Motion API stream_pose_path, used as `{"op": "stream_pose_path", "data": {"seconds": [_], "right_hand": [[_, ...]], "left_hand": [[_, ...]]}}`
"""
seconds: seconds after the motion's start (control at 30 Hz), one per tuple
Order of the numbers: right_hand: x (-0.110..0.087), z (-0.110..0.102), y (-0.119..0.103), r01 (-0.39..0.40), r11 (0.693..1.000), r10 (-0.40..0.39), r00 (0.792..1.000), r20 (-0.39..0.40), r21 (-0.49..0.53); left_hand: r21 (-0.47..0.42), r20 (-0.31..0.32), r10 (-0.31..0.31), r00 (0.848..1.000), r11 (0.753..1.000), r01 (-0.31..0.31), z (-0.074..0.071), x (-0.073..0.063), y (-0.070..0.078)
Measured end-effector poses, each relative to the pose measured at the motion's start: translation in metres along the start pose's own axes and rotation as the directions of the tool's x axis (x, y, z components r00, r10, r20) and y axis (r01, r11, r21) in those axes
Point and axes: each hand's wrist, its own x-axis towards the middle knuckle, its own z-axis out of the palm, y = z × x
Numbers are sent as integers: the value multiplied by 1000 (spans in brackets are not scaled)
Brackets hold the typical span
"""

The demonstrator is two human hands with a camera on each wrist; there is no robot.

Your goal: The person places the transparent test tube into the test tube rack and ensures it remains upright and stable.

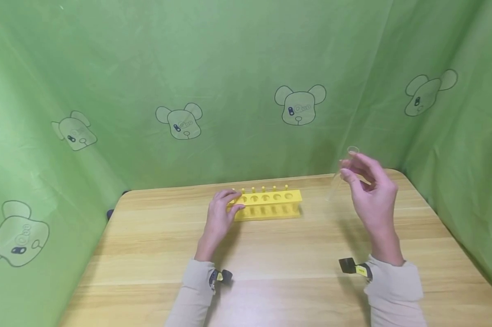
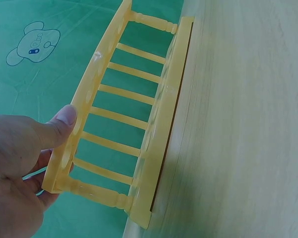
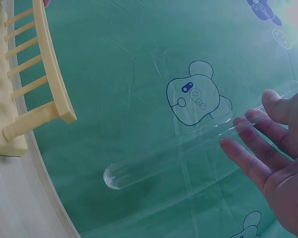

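A yellow test tube rack (image 1: pixel 266 202) stands on the table, with a row of round holes along its top bar and short pegs behind. My left hand (image 1: pixel 219 213) grips the left end of that top bar; in the left wrist view the thumb (image 2: pixel 67 115) lies on top and the other fingers pass beneath. Above the table to the right, my right hand (image 1: pixel 372 193) pinches a clear glass test tube (image 3: pixel 154 161) near its open mouth. The tube slants, its rounded bottom pointing down and left toward the rack. No tubes show in the rack's holes.
The wooden table (image 1: pixel 266 254) has rounded back corners. A green curtain (image 1: pixel 238 81) printed with bear heads hangs close behind it and along both sides. Each wrist carries a small camera on a strap.
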Motion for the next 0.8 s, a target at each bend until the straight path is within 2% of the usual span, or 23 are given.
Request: {"op": "stream_pose_path", "data": {"seconds": [0.4, 0.6, 0.8], "right_hand": [[-2, 9, -2, -40, 999, 41, 999, -13, 23], [-3, 11, -5, -26, 999, 26, 1000, 0, 25], [-3, 14, -7, 3, 999, -4, 1000, 22, 42]], "left_hand": [[5, 5, -10, 1000, 1000, 10, 0, 0, 1], [4, 17, -25, 1000, 1000, 25, 1, -1, 1], [-1, 4, -13, 1000, 1000, 13, 1, -1, 0]]}}
